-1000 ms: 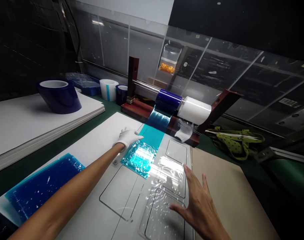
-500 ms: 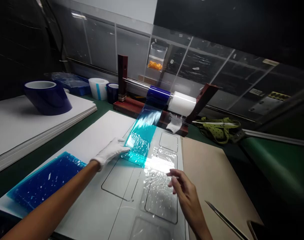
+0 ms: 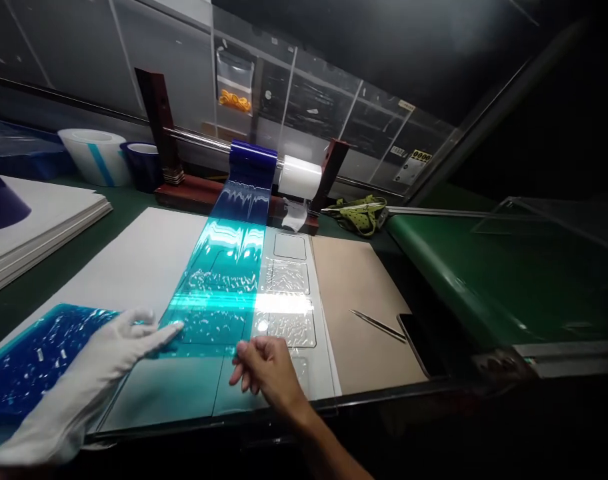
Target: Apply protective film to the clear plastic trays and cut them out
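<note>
Left hand, white glove, fingers flat on the near left corner of the blue film, pressing, not pinching. Right hand, bare, fingers curled on the film's near edge; can't tell if it's actually pinched. Film runs from its roll on the rod, down over the white board. Tweezers lie on the brown sheet, right.

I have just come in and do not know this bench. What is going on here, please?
A person is handling a strip of blue film that runs from a roll on a spindle down over a white board. The gloved left hand lies at the strip's near left edge; the bare right hand is at its near end. Tweezers lie on brown card to the right.
</note>
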`<state>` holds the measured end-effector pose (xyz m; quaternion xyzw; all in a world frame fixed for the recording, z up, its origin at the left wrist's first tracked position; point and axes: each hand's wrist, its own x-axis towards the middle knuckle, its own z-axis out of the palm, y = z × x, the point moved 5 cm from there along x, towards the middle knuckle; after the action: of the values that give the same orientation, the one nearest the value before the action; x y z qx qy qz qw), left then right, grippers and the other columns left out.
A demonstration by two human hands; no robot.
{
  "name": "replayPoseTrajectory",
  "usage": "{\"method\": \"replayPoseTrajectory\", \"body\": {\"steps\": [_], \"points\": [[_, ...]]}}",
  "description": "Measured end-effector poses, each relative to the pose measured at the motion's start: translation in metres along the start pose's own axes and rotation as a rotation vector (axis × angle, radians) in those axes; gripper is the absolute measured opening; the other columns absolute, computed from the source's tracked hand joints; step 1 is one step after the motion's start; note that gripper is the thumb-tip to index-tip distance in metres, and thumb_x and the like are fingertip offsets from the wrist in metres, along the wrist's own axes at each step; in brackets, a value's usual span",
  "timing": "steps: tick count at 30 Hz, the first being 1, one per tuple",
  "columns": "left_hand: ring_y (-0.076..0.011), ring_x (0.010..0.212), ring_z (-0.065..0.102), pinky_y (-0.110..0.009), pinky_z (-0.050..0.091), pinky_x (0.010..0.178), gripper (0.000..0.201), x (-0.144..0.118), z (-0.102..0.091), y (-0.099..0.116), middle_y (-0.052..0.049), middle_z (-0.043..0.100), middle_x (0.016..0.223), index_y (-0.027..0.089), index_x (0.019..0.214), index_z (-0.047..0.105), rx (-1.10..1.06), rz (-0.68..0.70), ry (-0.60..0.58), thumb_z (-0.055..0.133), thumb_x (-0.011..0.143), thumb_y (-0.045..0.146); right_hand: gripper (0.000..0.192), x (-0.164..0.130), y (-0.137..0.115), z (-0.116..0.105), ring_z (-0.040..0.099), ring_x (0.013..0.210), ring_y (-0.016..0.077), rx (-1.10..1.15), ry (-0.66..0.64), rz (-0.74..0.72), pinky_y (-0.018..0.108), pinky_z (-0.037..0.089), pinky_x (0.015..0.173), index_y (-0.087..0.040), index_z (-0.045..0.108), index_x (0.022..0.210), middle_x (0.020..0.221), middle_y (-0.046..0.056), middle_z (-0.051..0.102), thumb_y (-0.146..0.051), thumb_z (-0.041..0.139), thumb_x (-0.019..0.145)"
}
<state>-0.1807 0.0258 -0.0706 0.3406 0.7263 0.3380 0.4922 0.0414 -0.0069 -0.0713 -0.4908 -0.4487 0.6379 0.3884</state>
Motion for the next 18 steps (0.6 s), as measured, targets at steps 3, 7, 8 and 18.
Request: {"method": "replayPoseTrajectory", "body": {"steps": [3, 7, 8, 18], "points": [[-0.0163, 0.063, 0.059, -0.026, 0.049, 0.064, 0.072, -0.024, -0.005, -0.045, 0.009, 0.059, 0.055, 0.024, 0.067, 0.04, -0.165, -0.058, -0.02, 0.091, 0.024, 0.051, 0.058, -0.037, 0.032, 0.02, 0.046, 0.037, 0.0046, 0.038, 0.016, 0.076, 0.015, 0.029, 0.034, -0.015, 0.054, 0.067, 0.053, 0.001, 0.06, -0.072, 0.056, 0.074], [-0.0096, 0.043, 0.04, -0.022, 0.04, 0.044, 0.069, -0.06, -0.011, -0.098, 0.012, 0.042, 0.047, 0.024, 0.063, 0.035, -0.373, -0.07, 0.111, 0.09, 0.027, 0.043, 0.063, -0.07, 0.082, 0.037, 0.043, 0.032, 0.0046, 0.05, 0.039, 0.197, 0.015, 0.028, 0.031, -0.017, 0.05, 0.064, 0.048, 0.001, 0.059, -0.079, 0.054, 0.07], [-0.0097, 0.042, 0.038, -0.022, 0.038, 0.042, 0.068, -0.067, -0.012, -0.109, 0.011, 0.041, 0.046, 0.024, 0.063, 0.034, -0.384, -0.083, 0.131, 0.09, 0.029, 0.043, 0.063, -0.075, 0.092, 0.039, 0.044, 0.032, 0.0047, 0.047, 0.04, 0.214, 0.015, 0.03, 0.032, -0.017, 0.05, 0.064, 0.049, 0.001, 0.06, -0.079, 0.053, 0.071], [-0.0092, 0.048, 0.044, -0.018, 0.036, 0.047, 0.068, -0.069, -0.005, -0.131, 0.009, 0.046, 0.051, 0.022, 0.064, 0.03, -0.274, -0.196, 0.06, 0.088, 0.039, 0.048, 0.059, -0.089, 0.124, 0.038, 0.062, 0.044, 0.0123, -0.111, -0.109, 0.308, 0.018, 0.041, 0.037, -0.014, 0.063, 0.077, 0.068, 0.011, 0.072, -0.073, 0.056, 0.076]]}}
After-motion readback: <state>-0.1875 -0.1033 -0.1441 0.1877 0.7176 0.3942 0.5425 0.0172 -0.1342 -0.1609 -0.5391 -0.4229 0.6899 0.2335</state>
